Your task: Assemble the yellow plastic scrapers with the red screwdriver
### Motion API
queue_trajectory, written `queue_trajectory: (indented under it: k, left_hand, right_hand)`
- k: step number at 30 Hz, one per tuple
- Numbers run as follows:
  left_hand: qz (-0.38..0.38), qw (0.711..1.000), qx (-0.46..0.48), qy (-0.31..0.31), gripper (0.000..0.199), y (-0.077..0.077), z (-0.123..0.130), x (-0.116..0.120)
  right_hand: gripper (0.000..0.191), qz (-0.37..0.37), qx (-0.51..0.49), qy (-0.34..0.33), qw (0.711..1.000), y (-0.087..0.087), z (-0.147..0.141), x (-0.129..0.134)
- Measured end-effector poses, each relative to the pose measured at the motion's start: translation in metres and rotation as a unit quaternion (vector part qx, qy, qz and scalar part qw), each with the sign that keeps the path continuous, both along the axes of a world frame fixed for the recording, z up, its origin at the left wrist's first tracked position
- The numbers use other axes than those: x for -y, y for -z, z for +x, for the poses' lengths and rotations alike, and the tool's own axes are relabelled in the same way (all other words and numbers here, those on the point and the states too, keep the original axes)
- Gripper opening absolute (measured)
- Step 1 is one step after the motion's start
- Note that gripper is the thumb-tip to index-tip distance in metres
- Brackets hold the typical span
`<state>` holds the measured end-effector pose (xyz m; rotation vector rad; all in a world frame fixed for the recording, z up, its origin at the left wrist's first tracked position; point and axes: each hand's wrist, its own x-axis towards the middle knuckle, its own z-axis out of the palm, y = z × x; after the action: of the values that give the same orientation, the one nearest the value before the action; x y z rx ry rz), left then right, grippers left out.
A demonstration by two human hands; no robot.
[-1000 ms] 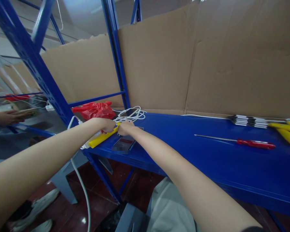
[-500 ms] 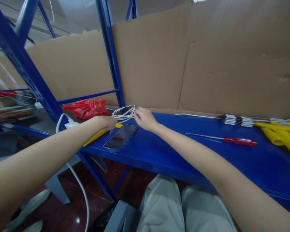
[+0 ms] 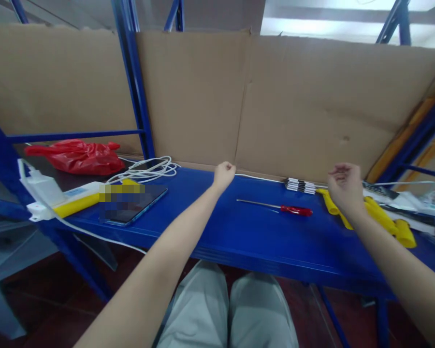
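Observation:
My left hand is closed over the back of the blue shelf, fingers pinched together beside a white cable. Whatever its fingertips hold, if anything, is too small to make out. Off to the right, my right hand is raised above yellow tubes, its fingers loosely curled and apart with nothing visible in them. Between both hands lies a screwdriver with a red handle, its shaft pointing left. A stack of white and black pieces sits just left of my right hand.
On the left are a phone, a white power strip with a plugged-in adapter, a yellow strip, coiled white cable and a red plastic bag. Cardboard backs the blue shelf; blue posts stand at both sides.
The view has turned right. My left hand has left the yellow strip by the phone and moved right. My right hand has gone from the coiled cable to above the yellow tubes.

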<state>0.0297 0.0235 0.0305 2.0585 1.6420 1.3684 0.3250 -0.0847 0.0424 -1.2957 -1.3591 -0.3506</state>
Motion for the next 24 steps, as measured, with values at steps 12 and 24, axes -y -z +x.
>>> queue_trajectory:
  k: [12, 24]
  left_hand:
    - [0.046, 0.995, -0.054, 0.077, 0.016, 0.031, -0.005, 0.005]
    - [0.051, 0.984, -0.102, 0.14, 0.015, 0.031, 0.005, 0.021]
  right_hand:
    - [0.03, -0.432, 0.158, 0.24, 0.855, 0.028, 0.074, 0.033]
    - [0.037, -0.294, 0.166, 0.25, 0.907, 0.058, 0.053, 0.016]
